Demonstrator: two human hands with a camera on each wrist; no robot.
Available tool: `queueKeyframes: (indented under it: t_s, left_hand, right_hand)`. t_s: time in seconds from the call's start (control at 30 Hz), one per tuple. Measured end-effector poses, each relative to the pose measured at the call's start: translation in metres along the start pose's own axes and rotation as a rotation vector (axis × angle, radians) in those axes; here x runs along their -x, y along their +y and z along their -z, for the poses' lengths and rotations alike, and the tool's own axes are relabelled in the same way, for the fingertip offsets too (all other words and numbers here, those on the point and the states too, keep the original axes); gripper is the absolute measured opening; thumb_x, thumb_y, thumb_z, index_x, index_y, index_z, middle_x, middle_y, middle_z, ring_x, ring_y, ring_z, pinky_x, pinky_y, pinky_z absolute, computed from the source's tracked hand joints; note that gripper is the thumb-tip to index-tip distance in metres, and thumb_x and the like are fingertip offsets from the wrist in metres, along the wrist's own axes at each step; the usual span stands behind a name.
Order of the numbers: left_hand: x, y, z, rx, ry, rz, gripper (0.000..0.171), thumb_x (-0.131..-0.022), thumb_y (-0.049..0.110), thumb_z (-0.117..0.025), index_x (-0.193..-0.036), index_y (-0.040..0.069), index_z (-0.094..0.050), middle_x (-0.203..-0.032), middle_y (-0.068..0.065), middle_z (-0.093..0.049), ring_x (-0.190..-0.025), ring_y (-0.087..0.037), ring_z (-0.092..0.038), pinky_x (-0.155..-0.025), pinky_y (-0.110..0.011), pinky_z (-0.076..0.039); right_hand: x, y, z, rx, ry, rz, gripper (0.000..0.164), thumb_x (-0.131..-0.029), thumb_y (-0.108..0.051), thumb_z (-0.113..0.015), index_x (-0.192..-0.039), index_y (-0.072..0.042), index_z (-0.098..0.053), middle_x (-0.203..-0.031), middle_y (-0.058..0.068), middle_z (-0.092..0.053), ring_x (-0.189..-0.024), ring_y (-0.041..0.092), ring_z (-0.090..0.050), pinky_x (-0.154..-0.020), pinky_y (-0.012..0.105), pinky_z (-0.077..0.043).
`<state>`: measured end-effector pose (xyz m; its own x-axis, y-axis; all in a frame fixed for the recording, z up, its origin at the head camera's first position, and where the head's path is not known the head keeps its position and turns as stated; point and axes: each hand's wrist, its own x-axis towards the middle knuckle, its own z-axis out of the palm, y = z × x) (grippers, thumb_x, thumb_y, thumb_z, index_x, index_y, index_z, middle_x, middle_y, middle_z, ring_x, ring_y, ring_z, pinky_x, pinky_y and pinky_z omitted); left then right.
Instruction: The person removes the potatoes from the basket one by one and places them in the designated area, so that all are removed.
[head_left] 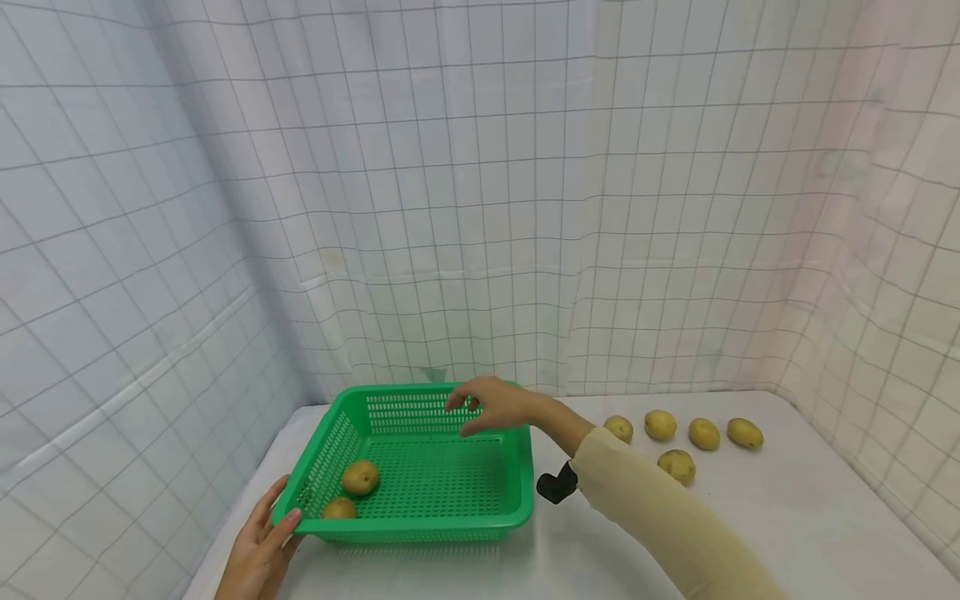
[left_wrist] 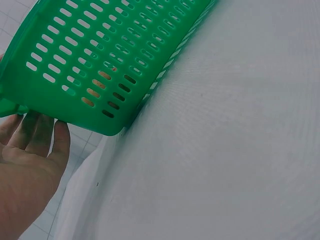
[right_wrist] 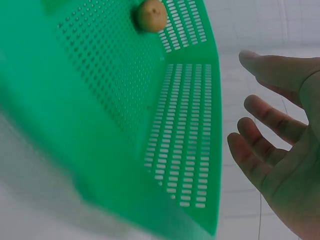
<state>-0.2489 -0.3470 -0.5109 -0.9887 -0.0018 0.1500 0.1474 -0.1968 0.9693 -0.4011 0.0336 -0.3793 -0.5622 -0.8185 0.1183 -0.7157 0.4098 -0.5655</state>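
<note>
A green plastic basket (head_left: pixel 420 523) with slotted walls stands on the white table. Inside it, toward the left, lie two potatoes, one potato (head_left: pixel 360 477) fully visible and another potato (head_left: pixel 340 508) partly hidden by the front rim. My left hand (head_left: pixel 262 546) holds the basket's front left corner, thumb on the rim and fingers along the outer side. Above the right part of the basket hovers my right hand (head_left: pixel 495 404), fingers apart and loosely bent, with nothing in it. The right wrist view also shows this bare hand (right_wrist: pixel 285 135) beside the basket's wall.
Several potatoes lie on the table right of the basket, among them a nearer potato (head_left: pixel 677 467) and a far right potato (head_left: pixel 745 433). A black object (head_left: pixel 557 483) shows beside the right sleeve (head_left: pixel 660 508). White gridded curtains (head_left: pixel 465 208) surround the table.
</note>
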Motion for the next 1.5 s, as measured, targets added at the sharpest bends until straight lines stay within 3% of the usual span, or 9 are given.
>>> queueKeyframes:
  t_s: [0.17, 0.27, 0.4, 0.5, 0.63, 0.9, 1.13, 1.33, 1.5]
  left_hand:
    - [0.0, 0.002, -0.001, -0.022, 0.005, -0.023, 0.073, -0.111, 0.008, -0.05, -0.165, 0.0, -0.002, -0.145, 0.017, -0.04, -0.123, 0.005, -0.053, -0.096, -0.019, -0.051]
    - [0.0, 0.003, -0.003, -0.034, 0.028, -0.023, 0.073, -0.11, 0.008, -0.051, -0.164, -0.003, -0.002, -0.157, 0.005, -0.035, -0.123, 0.005, -0.052, -0.095, -0.018, -0.051]
    - [0.0, 0.006, -0.005, -0.046, 0.06, -0.008, 0.073, -0.11, 0.008, -0.053, -0.164, -0.002, -0.004, -0.17, -0.017, -0.005, -0.123, 0.008, -0.05, -0.094, -0.017, -0.05]
    - [0.0, 0.007, -0.008, -0.061, 0.085, 0.008, 0.075, -0.109, 0.011, -0.056, -0.164, -0.001, -0.006, -0.17, -0.02, 0.007, -0.122, 0.011, -0.048, -0.094, -0.016, -0.05]
    - [0.001, 0.009, -0.009, -0.081, 0.109, 0.014, 0.076, -0.108, 0.011, -0.058, -0.164, -0.002, -0.008, -0.17, -0.019, 0.006, -0.121, 0.012, -0.048, -0.094, -0.016, -0.05]
    - [0.0, 0.012, -0.012, -0.081, 0.096, 0.025, 0.075, -0.109, 0.013, -0.057, -0.165, 0.0, -0.008, -0.171, -0.018, 0.003, -0.123, 0.013, -0.047, -0.099, -0.017, -0.048]
    - [0.0, 0.015, -0.012, -0.107, 0.115, 0.033, 0.077, -0.108, 0.014, -0.06, -0.164, -0.001, -0.009, -0.17, -0.021, -0.006, -0.125, 0.009, -0.048, -0.102, -0.019, -0.046]
    - [0.008, 0.015, -0.01, -0.102, 0.129, 0.045, 0.077, -0.108, 0.012, -0.059, -0.164, -0.002, -0.008, -0.168, -0.024, -0.005, -0.121, 0.01, -0.05, -0.099, -0.018, -0.048]
    - [0.006, 0.012, -0.012, -0.081, 0.117, 0.035, 0.077, -0.108, 0.013, -0.059, -0.164, -0.001, -0.008, -0.167, -0.024, -0.011, -0.124, 0.005, -0.052, -0.101, -0.02, -0.047]
  right_hand:
    - [-0.021, -0.009, -0.012, -0.027, -0.03, 0.007, 0.041, -0.096, -0.017, -0.077, -0.135, -0.011, -0.065, -0.136, 0.005, -0.064, -0.122, 0.032, -0.06, -0.099, 0.034, -0.052]
    - [-0.035, -0.013, -0.019, -0.035, -0.052, 0.024, 0.04, -0.097, -0.017, -0.077, -0.134, -0.011, -0.065, -0.135, 0.004, -0.063, -0.121, 0.029, -0.06, -0.098, 0.031, -0.052]
    - [-0.053, -0.016, -0.029, -0.007, -0.08, 0.037, 0.038, -0.097, -0.018, -0.077, -0.133, -0.014, -0.066, -0.134, 0.0, -0.064, -0.119, 0.02, -0.06, -0.094, 0.023, -0.05]
    - [-0.065, -0.018, -0.036, -0.006, -0.098, 0.04, 0.038, -0.097, -0.018, -0.077, -0.132, -0.013, -0.067, -0.134, 0.002, -0.063, -0.119, 0.018, -0.06, -0.095, 0.022, -0.05]
    - [-0.078, -0.02, -0.045, -0.019, -0.132, 0.039, 0.04, -0.096, -0.017, -0.078, -0.134, -0.013, -0.066, -0.133, 0.004, -0.063, -0.12, 0.019, -0.061, -0.095, 0.022, -0.05]
    - [-0.099, -0.017, -0.063, -0.063, -0.181, 0.055, 0.043, -0.097, -0.014, -0.077, -0.138, -0.013, -0.063, -0.131, 0.005, -0.063, -0.119, 0.024, -0.062, -0.093, 0.021, -0.05]
    - [-0.112, -0.011, -0.081, -0.108, -0.245, 0.049, 0.047, -0.097, -0.007, -0.075, -0.142, -0.007, -0.059, -0.141, 0.017, -0.057, -0.126, 0.033, -0.058, -0.094, 0.021, -0.05]
    - [-0.126, -0.01, -0.11, -0.141, -0.333, 0.052, 0.061, -0.096, -0.007, -0.076, -0.152, -0.007, -0.051, -0.151, 0.005, -0.05, -0.136, 0.018, -0.049, -0.103, 0.02, -0.044]
    - [-0.131, -0.002, -0.125, -0.063, -0.359, 0.031, 0.066, -0.097, -0.01, -0.076, -0.156, -0.013, -0.047, -0.156, 0.0, -0.044, -0.139, 0.009, -0.041, -0.106, 0.02, -0.04]
